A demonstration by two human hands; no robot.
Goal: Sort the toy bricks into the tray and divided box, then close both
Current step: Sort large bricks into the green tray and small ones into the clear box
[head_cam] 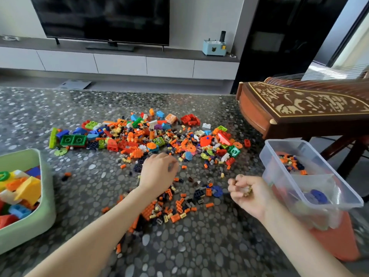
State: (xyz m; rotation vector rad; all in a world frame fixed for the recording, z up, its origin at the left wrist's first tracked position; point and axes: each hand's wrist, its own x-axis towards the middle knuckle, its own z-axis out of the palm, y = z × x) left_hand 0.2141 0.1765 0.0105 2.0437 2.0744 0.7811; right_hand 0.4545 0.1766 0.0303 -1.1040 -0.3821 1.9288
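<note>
A heap of mixed toy bricks (151, 136) is spread over the middle of the pebble-patterned table (199, 246), with a smaller cluster of tiny orange and dark pieces (175, 204) nearer me. My left hand (157, 172) hangs palm down at the near edge of the heap, fingers curled around small pieces. My right hand (247, 192) is cupped, gripping several pale small bricks, just left of the clear divided box (311, 176). That box holds small bricks and a blue disc. The green tray (40, 206) at the left edge holds large bricks.
A carved wooden zither (299, 108) on a stand juts in at the right, just behind the divided box. An orange stool (339, 242) sits under the box. A TV console runs along the far wall beyond the table.
</note>
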